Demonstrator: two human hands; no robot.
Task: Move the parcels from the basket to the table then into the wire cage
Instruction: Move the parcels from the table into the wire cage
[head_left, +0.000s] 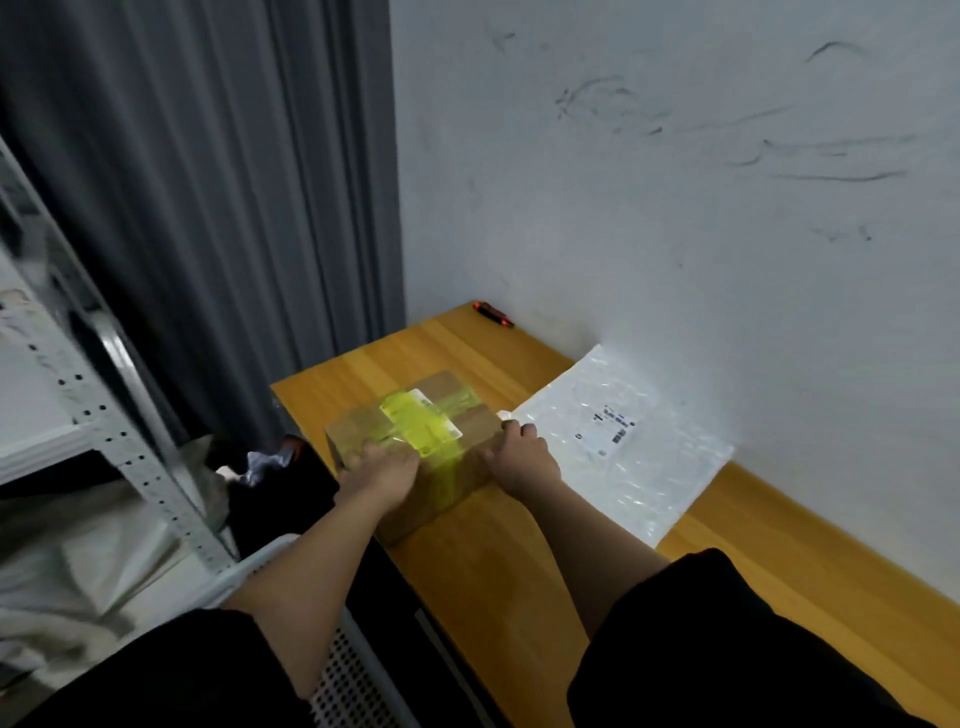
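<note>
A brown cardboard parcel crossed with yellow tape sits on the wooden table near its left edge. My left hand grips the parcel's near left side, fingers curled over the top. My right hand holds its right side, fingers curled over the top edge. A flat white bubble mailer with a printed label lies on the table right beside the box, against the wall. The white perforated basket stands below my left forearm, at the table's left side; its contents are hidden.
A small red and black object lies at the table's far corner by the white wall. Grey curtains hang behind. A grey metal shelving rack stands at the left. Dark items sit on the floor between rack and table.
</note>
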